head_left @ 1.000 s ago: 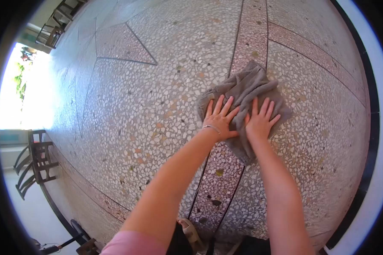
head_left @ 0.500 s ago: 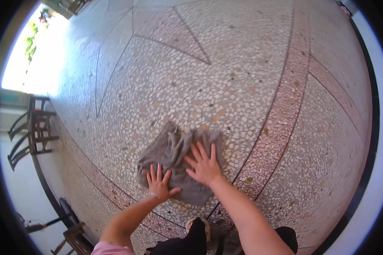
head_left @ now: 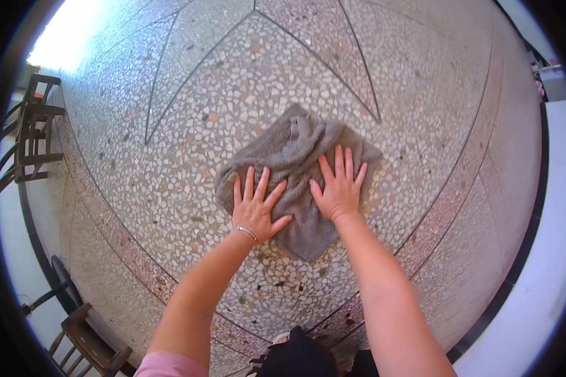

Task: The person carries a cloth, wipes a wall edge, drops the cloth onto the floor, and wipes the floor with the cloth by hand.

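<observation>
A crumpled grey-brown cloth (head_left: 295,220) lies on the speckled terrazzo floor (head_left: 188,169), in the middle of the view. My left hand (head_left: 258,207) presses flat on the cloth's left part, fingers spread, with a bracelet at the wrist. On the right part of the cloth rests my right hand (head_left: 339,191), palm down and fingers apart. Folds of cloth run between the two hands.
Dark wooden chairs (head_left: 39,135) stand along the left wall. Another wooden seat (head_left: 88,339) is at the lower left, near a dark round-based object (head_left: 66,283). My dark-clothed leg (head_left: 299,355) shows at the bottom. A white wall with a black base edge borders the right.
Both hands and the cloth first moved left and toward my body over the floor, then farther out from it again. The view has turned, and both hands have stayed spread on the cloth.
</observation>
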### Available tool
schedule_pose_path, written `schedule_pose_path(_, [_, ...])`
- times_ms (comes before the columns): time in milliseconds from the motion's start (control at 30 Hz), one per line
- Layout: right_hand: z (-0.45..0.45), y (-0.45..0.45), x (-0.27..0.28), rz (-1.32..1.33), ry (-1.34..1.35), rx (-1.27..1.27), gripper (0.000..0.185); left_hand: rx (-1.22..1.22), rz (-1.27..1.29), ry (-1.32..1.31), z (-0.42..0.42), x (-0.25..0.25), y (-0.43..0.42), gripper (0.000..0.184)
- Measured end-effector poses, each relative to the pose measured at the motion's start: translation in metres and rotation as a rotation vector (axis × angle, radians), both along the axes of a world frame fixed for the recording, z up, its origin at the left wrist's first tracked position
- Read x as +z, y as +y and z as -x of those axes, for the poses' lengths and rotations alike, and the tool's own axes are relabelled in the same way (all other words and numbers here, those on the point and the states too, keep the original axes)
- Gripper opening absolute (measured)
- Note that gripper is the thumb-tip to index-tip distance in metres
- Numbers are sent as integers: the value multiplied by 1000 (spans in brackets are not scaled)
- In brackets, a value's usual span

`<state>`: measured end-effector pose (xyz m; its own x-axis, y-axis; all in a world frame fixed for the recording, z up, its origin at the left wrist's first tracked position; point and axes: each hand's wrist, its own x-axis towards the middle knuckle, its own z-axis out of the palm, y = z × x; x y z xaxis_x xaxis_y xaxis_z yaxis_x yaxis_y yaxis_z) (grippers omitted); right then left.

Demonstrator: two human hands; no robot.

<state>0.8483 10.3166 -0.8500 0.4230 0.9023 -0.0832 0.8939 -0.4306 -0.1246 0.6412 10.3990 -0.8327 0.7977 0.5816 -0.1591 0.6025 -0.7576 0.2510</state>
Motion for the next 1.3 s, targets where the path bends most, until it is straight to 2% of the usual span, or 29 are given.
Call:
schedule_pose_path(133, [-3, 1, -2, 32, -20, -4, 64, 3, 47, 55, -1, 3, 3, 76])
schedule_pose_path(367, [-3, 1, 0, 98, 3, 9, 66, 16, 69, -7, 0, 2, 3, 78])
schedule_pose_path(433, [-4, 0, -4, 28, 8, 30, 67, 25, 57, 13, 0, 2, 3, 77])
schedule_pose_path(633, [-14, 10, 1, 42, 28, 94, 67, 61, 31, 59, -9, 5, -4, 79])
schedule_pose_path(700, [-29, 34, 13, 171, 81, 294, 64, 212, 40, 70, -20, 5, -13, 79])
schedule_pose_path(767, [-49, 62, 4, 50, 61, 452, 64, 340, 18, 86, -43, -3, -27, 79])
schedule_pose_path(833, [-63, 88, -1, -35, 80, 514, 63, 623, -25, 77, -69, -13, -40, 79])
schedule_pose_path(867, [-64, 92, -7, -45, 100, 536, 63, 706, 9, 153, -84, -8, -44, 80])
schedule_pose_path(967, [-78, 80, -22, -199, 88, 512, 64, 771, -62, 146, -97, -30, -59, 81])
schedule_pose_path(1033, [-112, 52, -18, -224, 136, 414, 64, 752, -28, 158, -110, -18, -77, 82])
schedule_pose_path(1100, [-154, 20, -5, -193, 163, 395, 65, 629, 33, 215, -136, -2, -101, 83])
schedule_pose_path(1300, [-218, -115, 15, -145, 128, 169, 67, 348, 94, 172, -211, 4, -200, 84])
